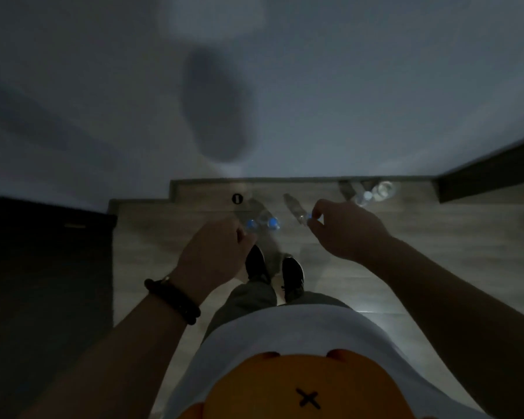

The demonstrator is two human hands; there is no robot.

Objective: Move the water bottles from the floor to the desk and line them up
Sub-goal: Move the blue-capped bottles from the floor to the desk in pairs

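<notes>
The scene is dim. My left hand (pixel 215 252) has its fingers curled at the blue cap of a clear water bottle (pixel 251 225). A second blue-capped bottle (pixel 272 222) stands right beside it; whether my hand also touches it I cannot tell. My right hand (pixel 342 231) pinches the cap of another clear bottle (pixel 297 210), whose body points down toward the floor. Two more clear bottles (pixel 364 197) (pixel 384 189) stand on the wooden floor by the wall, to the right of my right hand.
A dark piece of furniture (pixel 43 267) fills the left side, and another dark edge (pixel 490 176) juts in at the right. A white wall (pixel 315 86) rises ahead. A small round black mark (pixel 237 198) is on the floor. My shoes (pixel 292 275) stand just below the bottles.
</notes>
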